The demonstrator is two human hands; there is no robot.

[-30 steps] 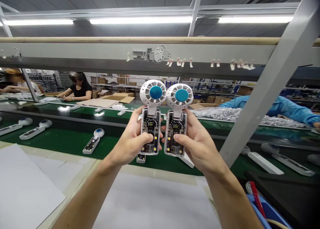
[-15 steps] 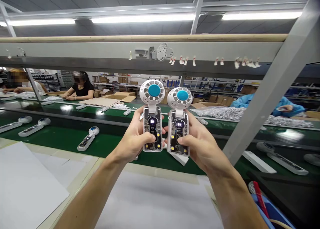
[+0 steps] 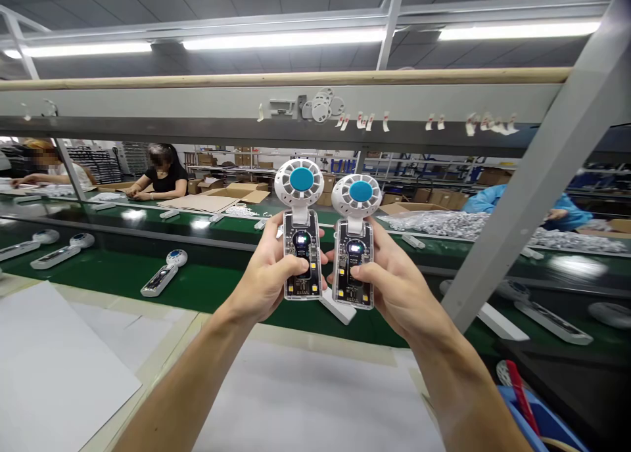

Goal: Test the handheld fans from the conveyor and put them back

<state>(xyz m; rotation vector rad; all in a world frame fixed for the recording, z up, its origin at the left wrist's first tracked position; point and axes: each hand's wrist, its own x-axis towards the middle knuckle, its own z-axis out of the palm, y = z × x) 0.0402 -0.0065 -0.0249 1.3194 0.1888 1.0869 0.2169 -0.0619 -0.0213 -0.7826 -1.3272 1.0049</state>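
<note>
The left hand (image 3: 269, 278) is closed around the clear handle of a small handheld fan, the left fan (image 3: 301, 232), with the thumb laid across the front of the handle below a lit round display. The right hand (image 3: 394, 281) grips a matching one, the right fan (image 3: 355, 242), in the same way, thumb on the front of its handle. Both fans are held upright and side by side in the air above the near edge of a green conveyor belt (image 3: 98, 274), close together but not touching, their white round heads with blue centres uppermost; the left fan stands a little higher. Just behind the hands a white bar-shaped part (image 3: 340, 307) lies on the belt. Further left on the belt lie three more fans, flat on their backs, the nearest (image 3: 160, 276) well apart from the hands. Below the forearms is the counter (image 3: 315, 399), pale and bare here, with a white sheet (image 3: 59, 366) on its left part. A grey slanted post (image 3: 532, 169) rises at the right. Across the belt a seated person in black (image 3: 160, 176) works, and a blue sleeve (image 3: 522, 205) reaches in beside a heap of small white parts (image 3: 444, 223).
</note>
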